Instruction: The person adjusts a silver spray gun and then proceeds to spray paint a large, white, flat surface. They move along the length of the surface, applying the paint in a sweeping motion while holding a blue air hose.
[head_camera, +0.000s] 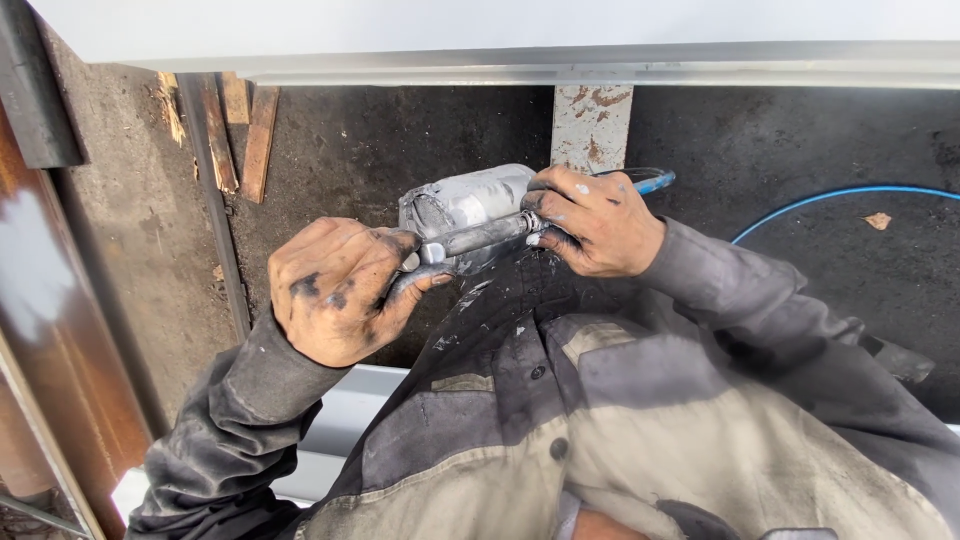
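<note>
I hold a paint-spattered silver spray gun (468, 208) with its metal cup in front of my chest. My left hand (340, 288), smeared with black grime, grips the nozzle end, thumb and forefinger pinched on it. My right hand (593, 222) is wrapped around the handle end. A blue hose (655, 182) leaves the tool from under my right hand. My dirty grey work jacket (560, 400) fills the lower part of the view.
A long grey-painted metal beam (600, 62) runs across the top, with a rusty painted plate (590, 125) below it. The blue hose (830, 195) curves over dark ground. Wood scraps (240, 135) and a rusty steel piece (50, 330) lie at the left.
</note>
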